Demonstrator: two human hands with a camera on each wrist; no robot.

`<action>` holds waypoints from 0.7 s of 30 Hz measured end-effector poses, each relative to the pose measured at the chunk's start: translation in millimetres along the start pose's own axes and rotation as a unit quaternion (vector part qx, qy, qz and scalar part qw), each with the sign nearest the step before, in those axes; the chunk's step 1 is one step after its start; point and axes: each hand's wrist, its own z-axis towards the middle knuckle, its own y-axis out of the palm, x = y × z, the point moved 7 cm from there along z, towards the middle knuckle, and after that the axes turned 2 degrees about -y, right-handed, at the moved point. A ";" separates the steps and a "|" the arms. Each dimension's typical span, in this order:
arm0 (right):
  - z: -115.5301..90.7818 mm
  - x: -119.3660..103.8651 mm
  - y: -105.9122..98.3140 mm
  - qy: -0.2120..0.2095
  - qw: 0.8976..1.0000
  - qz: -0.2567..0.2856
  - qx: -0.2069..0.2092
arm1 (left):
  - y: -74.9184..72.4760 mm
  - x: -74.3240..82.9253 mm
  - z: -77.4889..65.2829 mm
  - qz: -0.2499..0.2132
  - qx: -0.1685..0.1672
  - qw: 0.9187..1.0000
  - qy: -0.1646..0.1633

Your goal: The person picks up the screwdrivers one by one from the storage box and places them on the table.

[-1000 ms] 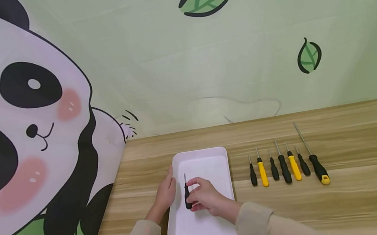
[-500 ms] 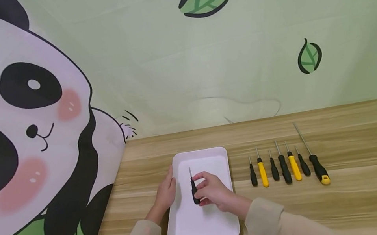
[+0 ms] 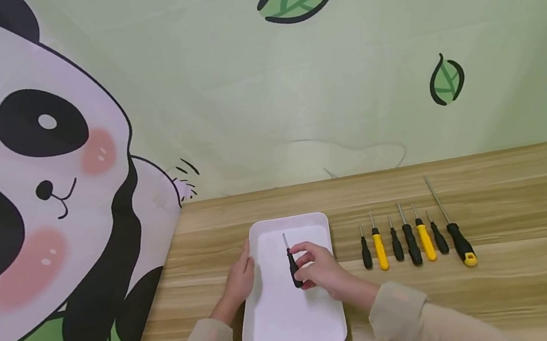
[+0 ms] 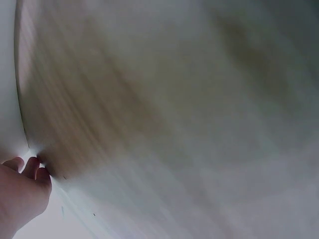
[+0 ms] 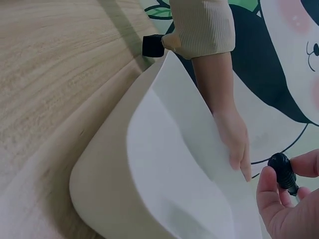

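Observation:
A small black-handled screwdriver (image 3: pixel 294 268) is pinched by the handle between the thumb and fingers of my right hand (image 3: pixel 320 271), over the white tray (image 3: pixel 284 327). Its thin metal shaft points toward the back wall. The right wrist view shows the handle end of the screwdriver (image 5: pixel 282 169) between the fingertips. My left hand (image 3: pixel 240 278) holds the tray at its left rim, thumb at the edge and fingers along the outer side. In the left wrist view, the left hand (image 4: pixel 27 191) has its fingertips right at the tray's wall (image 4: pixel 9 74).
Right of the tray, several screwdrivers lie in a row: yellow-handled ones (image 3: pixel 380 251), black-handled ones (image 3: pixel 412 247) and a long black-and-yellow one (image 3: pixel 462 243). They rest on a wooden table (image 3: pixel 527 206) against a wall (image 3: pixel 347 97) printed with a panda and leaves.
My right hand has carried the screwdriver from the tray's left part rightward and slightly toward the back. My left hand and the tray have stayed in place.

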 end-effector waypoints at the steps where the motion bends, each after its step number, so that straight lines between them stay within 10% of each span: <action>1: 0.0 0.0 -1.7 0.000 1.000 -0.002 0.001 | 0.1 0.1 -0.1 -0.001 -0.001 1.000 0.000; 21: -2.0 -7.1 -44.7 0.009 0.998 -0.011 0.056 | 0.5 -0.9 0.5 -0.004 0.003 1.000 0.000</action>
